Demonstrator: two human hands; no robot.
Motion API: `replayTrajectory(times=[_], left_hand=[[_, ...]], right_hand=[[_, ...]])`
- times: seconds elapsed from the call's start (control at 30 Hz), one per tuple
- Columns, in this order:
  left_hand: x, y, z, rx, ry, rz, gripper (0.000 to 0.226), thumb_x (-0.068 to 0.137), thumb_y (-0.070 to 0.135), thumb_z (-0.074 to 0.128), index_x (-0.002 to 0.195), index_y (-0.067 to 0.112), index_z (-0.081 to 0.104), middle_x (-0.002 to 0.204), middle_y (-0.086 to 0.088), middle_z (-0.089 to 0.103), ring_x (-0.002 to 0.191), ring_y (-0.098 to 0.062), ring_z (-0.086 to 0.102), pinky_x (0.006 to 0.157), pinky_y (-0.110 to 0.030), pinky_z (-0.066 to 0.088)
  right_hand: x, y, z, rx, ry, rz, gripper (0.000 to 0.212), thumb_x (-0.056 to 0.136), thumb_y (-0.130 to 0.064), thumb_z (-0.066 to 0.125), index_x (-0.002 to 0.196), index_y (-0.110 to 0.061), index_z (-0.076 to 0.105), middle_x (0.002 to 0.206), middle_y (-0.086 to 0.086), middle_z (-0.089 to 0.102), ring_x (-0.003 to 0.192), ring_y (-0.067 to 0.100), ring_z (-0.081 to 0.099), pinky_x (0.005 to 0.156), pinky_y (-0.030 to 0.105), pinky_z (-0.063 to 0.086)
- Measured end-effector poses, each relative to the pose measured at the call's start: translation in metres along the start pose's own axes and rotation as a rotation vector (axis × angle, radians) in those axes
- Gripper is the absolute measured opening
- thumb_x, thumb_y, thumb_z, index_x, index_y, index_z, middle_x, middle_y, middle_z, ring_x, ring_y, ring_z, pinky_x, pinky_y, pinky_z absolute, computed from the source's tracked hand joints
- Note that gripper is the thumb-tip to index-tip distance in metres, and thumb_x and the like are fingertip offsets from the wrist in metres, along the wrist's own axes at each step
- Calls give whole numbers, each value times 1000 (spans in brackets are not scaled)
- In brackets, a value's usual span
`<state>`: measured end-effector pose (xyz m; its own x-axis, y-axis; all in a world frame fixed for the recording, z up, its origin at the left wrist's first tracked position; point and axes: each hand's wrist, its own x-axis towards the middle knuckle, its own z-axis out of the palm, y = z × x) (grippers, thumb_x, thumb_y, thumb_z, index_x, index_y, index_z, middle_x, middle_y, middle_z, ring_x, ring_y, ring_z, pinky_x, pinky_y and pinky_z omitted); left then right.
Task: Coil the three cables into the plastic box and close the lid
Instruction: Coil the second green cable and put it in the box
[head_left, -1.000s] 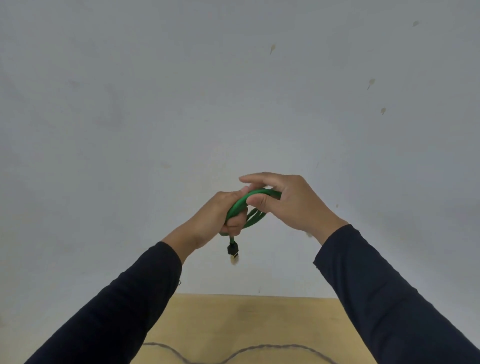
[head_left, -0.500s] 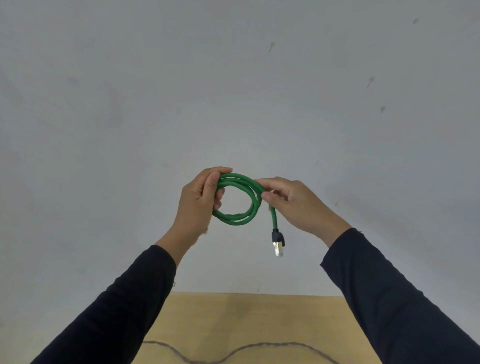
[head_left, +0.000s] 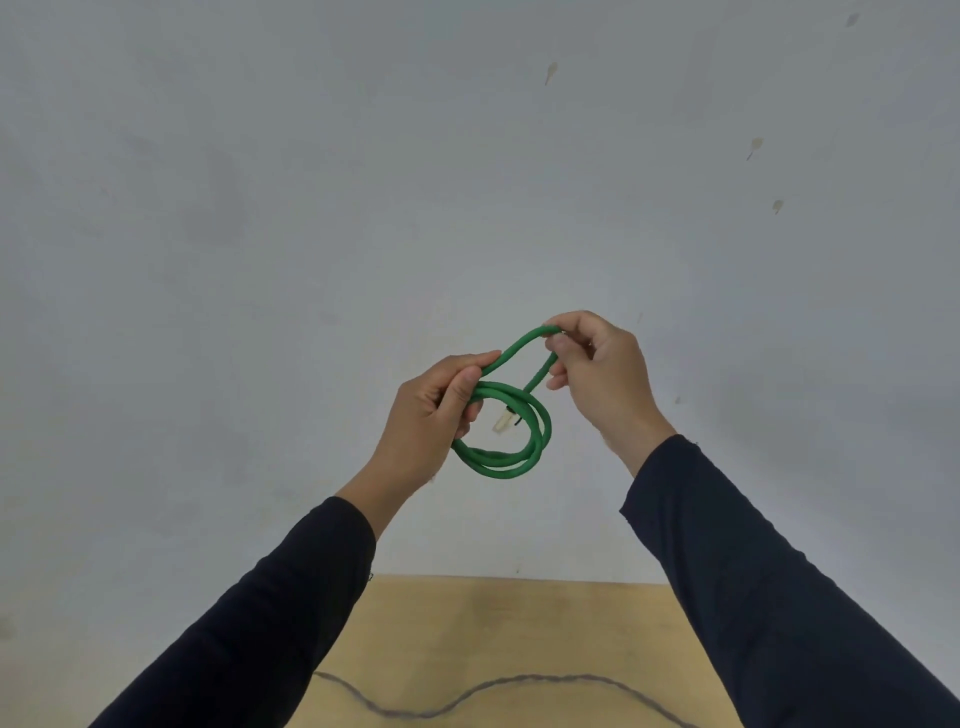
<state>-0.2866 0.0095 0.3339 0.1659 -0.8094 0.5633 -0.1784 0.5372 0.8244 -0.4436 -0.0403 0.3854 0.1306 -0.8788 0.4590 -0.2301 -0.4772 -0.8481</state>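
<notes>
A pale grey wall (head_left: 363, 234) with a few small tan marks (head_left: 549, 73) fills the view; below lies a light wooden worktop (head_left: 519, 623).

Setting: plain indoor workspace, type cannot be told more closely. Bare grey-white wall (head_left: 311, 208) with small marks behind the hands; light wooden tabletop (head_left: 519, 623) below them, grey cable (head_left: 519, 680) lying on it.

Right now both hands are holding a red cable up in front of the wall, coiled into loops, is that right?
Not quite: the cable is green, not red, as the head view shows. The rest holds: the left hand and the right hand hold it up before the wall, coiled into loops.
</notes>
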Motion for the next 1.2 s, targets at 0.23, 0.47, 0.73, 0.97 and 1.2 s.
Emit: replayTrajectory(times=[0.23,0.47,0.73,0.97,1.2], left_hand=[[8,-12,0,-14,237,-66,28,99,19,41,96,30,67,61,0,48,51,-6,41,50,-20,38],[16,-17,0,-110,382,-181,28,100,24,39,100,23,66,65,1,49,50,-7,40,52,-21,39],[-4,-27,9,-109,291,-276,29,100,29,36,109,33,64,70,6,57,60,-9,45,58,-22,44],[-37,-43,13,-16,257,-384,28,100,31,36,108,38,62,75,8,61,61,-8,48,63,-28,46],[-100,-62,22,13,156,-477,29,100,28,36,118,31,59,79,7,62,62,-7,51,64,-23,46]], right_hand=[[-10,13,23,198,-117,274,19,89,-8,52,82,-15,69,75,1,61,65,13,50,59,20,38],[-27,19,40,122,-174,78,31,97,-28,36,107,-26,65,85,-2,70,68,-4,53,69,18,37],[-40,49,64,-263,110,-201,36,98,-19,35,132,-12,46,118,8,61,106,12,50,85,6,27],[-73,69,71,-336,145,-113,35,98,-21,36,129,-12,49,113,8,63,104,17,54,83,10,29],[-137,96,67,-357,154,34,33,98,-20,36,126,-13,52,117,5,63,105,15,55,87,14,34]])
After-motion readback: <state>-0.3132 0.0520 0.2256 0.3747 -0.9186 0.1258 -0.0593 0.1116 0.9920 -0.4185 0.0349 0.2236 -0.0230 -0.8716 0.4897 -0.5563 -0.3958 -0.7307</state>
